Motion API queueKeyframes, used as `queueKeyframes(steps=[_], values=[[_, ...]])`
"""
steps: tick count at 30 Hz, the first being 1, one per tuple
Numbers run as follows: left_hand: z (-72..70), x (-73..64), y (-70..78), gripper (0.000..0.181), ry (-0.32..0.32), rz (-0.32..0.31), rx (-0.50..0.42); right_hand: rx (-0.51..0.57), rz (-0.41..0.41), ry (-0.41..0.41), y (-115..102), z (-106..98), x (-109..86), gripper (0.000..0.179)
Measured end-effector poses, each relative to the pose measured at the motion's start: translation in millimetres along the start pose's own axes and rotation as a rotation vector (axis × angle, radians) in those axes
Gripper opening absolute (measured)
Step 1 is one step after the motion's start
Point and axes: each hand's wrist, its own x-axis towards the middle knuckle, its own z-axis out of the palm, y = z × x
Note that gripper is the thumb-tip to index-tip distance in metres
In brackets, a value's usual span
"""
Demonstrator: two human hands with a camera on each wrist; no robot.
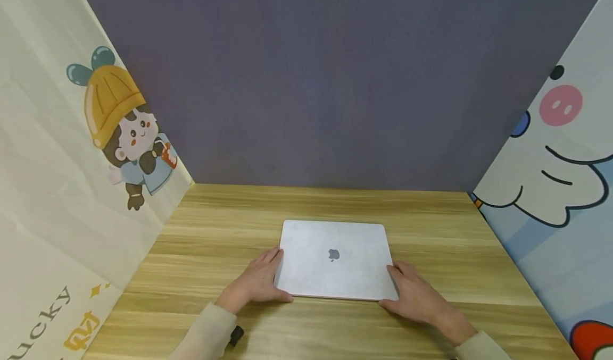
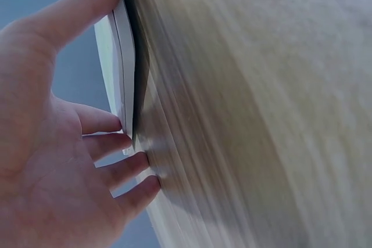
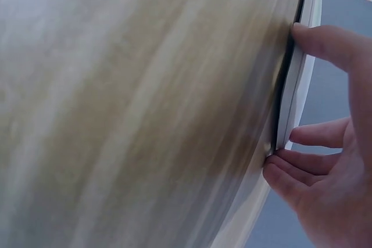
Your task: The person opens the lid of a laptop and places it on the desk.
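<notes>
A closed silver laptop (image 1: 333,275) with a dark apple logo lies flat on the wooden table (image 1: 431,227). At its near left corner is my left hand (image 1: 258,281), thumb along the front edge and fingertips against the left side. In the left wrist view that hand's palm (image 2: 52,172) shows, with its fingers spread and only slightly bent. Mirroring it, my right hand (image 1: 416,296) touches the near right corner. The right wrist view shows the right thumb (image 3: 325,43) on the front edge and the fingertips beside the corner.
A dark grey panel (image 1: 306,83) rises behind the table. On the left stands a pale wall (image 1: 38,163) with a cartoon figure, and on the right a printed cartoon wall (image 1: 536,253). A small black object (image 1: 236,335) sits by the left sleeve (image 1: 208,328).
</notes>
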Motion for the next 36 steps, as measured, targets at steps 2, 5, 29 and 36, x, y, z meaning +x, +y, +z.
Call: queueKeyframes(steps=[2,5,29,36], values=[[0.3,0.9,0.1,0.125,0.002,-0.002,-0.005,-0.002,-0.007,0.012,0.7,0.7,-0.7,0.091],[-0.8,1.1,1.2,0.125,0.009,-0.006,-0.012,-0.002,-0.014,0.023,1.0,1.4,-1.4,0.091],[-1.7,2.1,2.1,0.124,0.005,-0.032,-0.042,-0.027,-0.059,0.072,9.1,2.7,2.8,0.091],[-3.3,0.2,2.0,0.127,-0.002,-0.019,-0.046,-0.033,-0.073,0.042,11.5,-2.3,5.6,0.091]])
